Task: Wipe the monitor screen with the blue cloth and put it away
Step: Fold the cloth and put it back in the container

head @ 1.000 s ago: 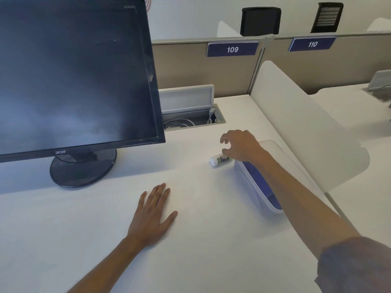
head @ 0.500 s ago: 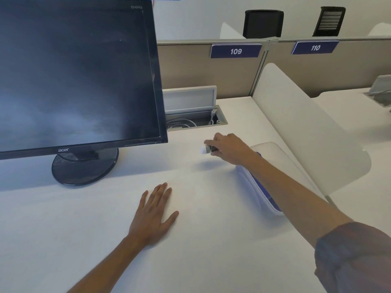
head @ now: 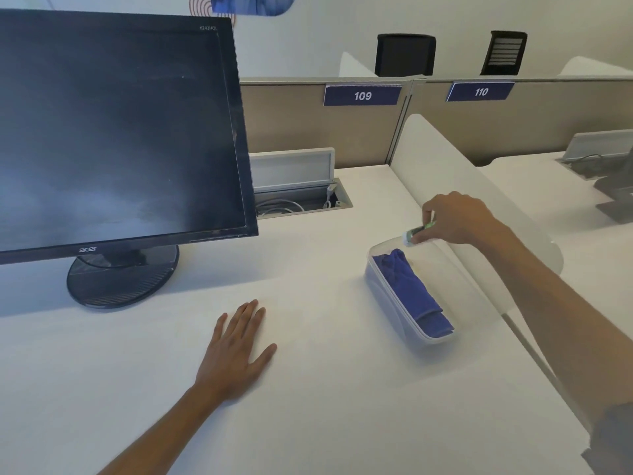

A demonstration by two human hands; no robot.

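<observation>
A black monitor (head: 113,132) stands at the left on a round base, its dark screen smeared. The blue cloth (head: 409,291) lies folded inside a clear plastic box (head: 383,296) on the white desk, right of centre. My right hand (head: 452,219) hovers over the box's far end, pinching a small green-labelled bottle (head: 416,232) with a white cap, tilted. My left hand (head: 236,351) rests flat on the desk with fingers spread, holding nothing.
A white curved divider (head: 455,186) runs along the desk's right side, just behind the box. An open cable well (head: 301,200) with its lid raised sits behind the monitor's right edge. Beige partitions labelled 109 and 110 close off the back.
My right hand picked the small bottle up off the desk and carried it right, over the box's far end. The blue cloth in the box now shows. My left hand stayed put.
</observation>
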